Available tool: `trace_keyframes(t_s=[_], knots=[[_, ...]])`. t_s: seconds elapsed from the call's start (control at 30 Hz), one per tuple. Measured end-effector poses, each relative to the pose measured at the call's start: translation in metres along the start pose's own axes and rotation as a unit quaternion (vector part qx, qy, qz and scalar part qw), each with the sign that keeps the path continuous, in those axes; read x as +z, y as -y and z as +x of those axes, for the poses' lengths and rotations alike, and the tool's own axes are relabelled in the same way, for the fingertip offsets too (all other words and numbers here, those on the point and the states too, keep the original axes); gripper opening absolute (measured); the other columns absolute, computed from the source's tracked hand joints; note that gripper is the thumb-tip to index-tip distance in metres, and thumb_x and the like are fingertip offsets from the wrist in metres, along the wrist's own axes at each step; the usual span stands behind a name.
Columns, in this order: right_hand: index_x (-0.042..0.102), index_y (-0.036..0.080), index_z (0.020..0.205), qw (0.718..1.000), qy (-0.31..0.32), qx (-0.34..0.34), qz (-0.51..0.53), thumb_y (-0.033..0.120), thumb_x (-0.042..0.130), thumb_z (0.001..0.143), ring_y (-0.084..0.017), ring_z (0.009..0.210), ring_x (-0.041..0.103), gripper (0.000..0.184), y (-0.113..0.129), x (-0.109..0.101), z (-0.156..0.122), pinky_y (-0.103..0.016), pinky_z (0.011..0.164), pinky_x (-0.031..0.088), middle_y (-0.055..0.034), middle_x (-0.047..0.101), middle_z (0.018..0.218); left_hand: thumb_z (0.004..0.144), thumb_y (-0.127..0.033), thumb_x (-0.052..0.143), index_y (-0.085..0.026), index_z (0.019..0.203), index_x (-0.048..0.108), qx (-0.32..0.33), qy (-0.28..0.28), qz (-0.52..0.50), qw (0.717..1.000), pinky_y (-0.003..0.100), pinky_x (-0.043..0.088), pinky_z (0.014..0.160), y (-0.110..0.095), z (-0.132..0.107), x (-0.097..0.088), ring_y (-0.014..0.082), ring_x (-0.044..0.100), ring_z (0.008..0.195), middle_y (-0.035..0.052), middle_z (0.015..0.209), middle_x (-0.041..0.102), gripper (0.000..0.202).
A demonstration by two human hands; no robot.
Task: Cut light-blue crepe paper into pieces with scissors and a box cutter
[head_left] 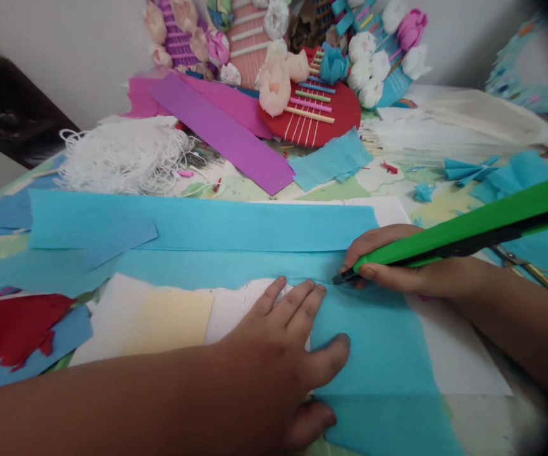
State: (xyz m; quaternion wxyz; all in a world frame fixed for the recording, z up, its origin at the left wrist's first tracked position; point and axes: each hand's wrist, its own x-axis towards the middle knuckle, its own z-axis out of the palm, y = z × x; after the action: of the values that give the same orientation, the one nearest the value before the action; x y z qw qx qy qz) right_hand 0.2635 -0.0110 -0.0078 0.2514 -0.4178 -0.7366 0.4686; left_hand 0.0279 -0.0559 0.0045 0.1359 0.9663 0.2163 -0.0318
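Note:
My right hand [400,263] is closed around a green utility knife [473,229], its dark tip resting on a sheet of blue crepe paper [373,335] near the paper's fold. My left hand [278,345] lies flat with fingers spread, pressing the blue paper and the white board [459,354] beneath it. A long blue strip [198,225] lies just beyond the knife tip. A pale yellow sheet [169,320] sits to the left of my left hand.
White string [122,155] is piled at the back left. A purple strip [226,133], a red decorated disc [316,114] and paper flowers [274,82] stand at the back. Scissors [530,269] lie under my right forearm. Red paper [8,326] lies at the left edge.

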Motion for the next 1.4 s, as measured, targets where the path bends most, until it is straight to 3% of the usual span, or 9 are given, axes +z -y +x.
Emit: trace_keyframes(t_s=[0.2,0.47,0.7,1.13,1.27,1.4], knots=[[0.062,0.016,0.079,0.996,-0.048,0.023,0.07,0.035,0.059,0.073,-0.011,0.055,0.062,0.02,-0.004,-0.001,-0.001,-0.021,0.052,0.053,-0.0031,0.066,0.073,0.076,-0.049,0.05,-0.024,0.123,0.042,0.005,-0.01,0.008,1.0,0.059,0.027,0.092,0.001,0.0,0.003,0.0386,0.027,0.123,0.0218,0.132,0.035,0.054],[0.065,0.018,0.083,0.996,0.016,-0.053,-0.066,0.029,0.057,0.075,-0.009,0.062,0.062,0.016,0.001,-0.005,-0.002,-0.015,0.059,0.05,-0.0018,0.066,0.075,0.077,-0.047,0.051,-0.025,0.124,0.042,-0.005,0.011,-0.001,1.0,0.056,0.026,0.094,0.0,0.001,-0.001,0.0354,0.029,0.123,0.0188,0.133,0.035,0.052],[0.063,0.017,0.081,0.998,-0.012,0.012,0.059,0.032,0.059,0.073,-0.011,0.058,0.063,0.018,-0.006,-0.009,-0.002,-0.02,0.054,0.053,-0.0023,0.066,0.074,0.076,-0.049,0.051,-0.026,0.123,0.043,-0.01,0.008,0.002,1.0,0.057,0.027,0.093,-0.001,-0.001,0.0,0.0362,0.031,0.122,0.0193,0.133,0.035,0.053],[0.064,0.018,0.08,0.999,-0.028,0.004,0.034,0.032,0.058,0.074,-0.012,0.059,0.062,0.016,0.002,-0.007,-0.005,-0.022,0.056,0.052,-0.0021,0.066,0.073,0.077,-0.049,0.05,-0.026,0.123,0.043,-0.004,0.008,0.001,1.0,0.057,0.027,0.093,0.0,0.002,-0.001,0.0362,0.029,0.123,0.0181,0.134,0.035,0.052],[0.065,0.019,0.082,0.999,-0.035,-0.027,0.001,0.032,0.058,0.075,-0.012,0.06,0.063,0.016,0.012,-0.01,-0.006,-0.02,0.057,0.052,-0.0024,0.067,0.073,0.077,-0.049,0.049,-0.025,0.124,0.043,-0.01,0.0,-0.002,1.0,0.057,0.026,0.093,0.0,0.0,-0.002,0.036,0.029,0.123,0.0182,0.133,0.035,0.053],[0.063,0.025,0.097,0.984,-0.11,-0.119,0.073,0.033,0.057,0.076,-0.019,0.079,0.065,0.023,0.034,-0.021,-0.009,-0.03,0.066,0.055,-0.0052,0.066,0.093,0.076,-0.059,0.044,-0.025,0.128,0.038,-0.01,-0.011,0.005,1.0,0.058,0.024,0.094,0.001,-0.001,0.003,0.0363,0.026,0.124,0.0209,0.134,0.033,0.062]])
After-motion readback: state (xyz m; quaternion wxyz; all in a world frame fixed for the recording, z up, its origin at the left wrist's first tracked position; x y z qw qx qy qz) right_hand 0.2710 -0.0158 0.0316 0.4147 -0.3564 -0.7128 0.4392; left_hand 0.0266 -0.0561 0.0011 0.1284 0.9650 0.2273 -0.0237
